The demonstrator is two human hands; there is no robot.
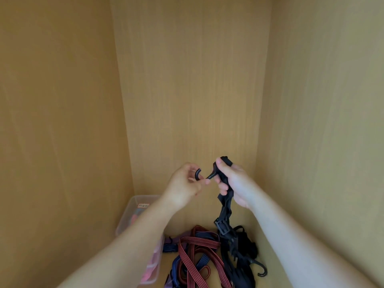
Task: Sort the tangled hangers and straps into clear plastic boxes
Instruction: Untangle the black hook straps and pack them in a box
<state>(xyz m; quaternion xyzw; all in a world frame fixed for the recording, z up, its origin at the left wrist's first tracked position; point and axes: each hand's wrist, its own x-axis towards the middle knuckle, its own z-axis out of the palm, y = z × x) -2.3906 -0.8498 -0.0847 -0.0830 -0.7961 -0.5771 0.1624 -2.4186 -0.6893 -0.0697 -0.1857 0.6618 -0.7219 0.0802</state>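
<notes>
Your right hand (235, 182) grips the black strap (225, 207) in the middle of the frame. It hangs down to the pile of straps (199, 252) at the bottom. Your left hand (184, 185) pinches a black hook (197, 174) just beside it. The clear box (128, 213) is at the lower left.

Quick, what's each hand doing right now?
Left hand: pinching the black hook.
Right hand: gripping the black strap.

White label (143, 205) on clear plastic box (133, 206) wall: handwriting present, too blurred to read.
</notes>
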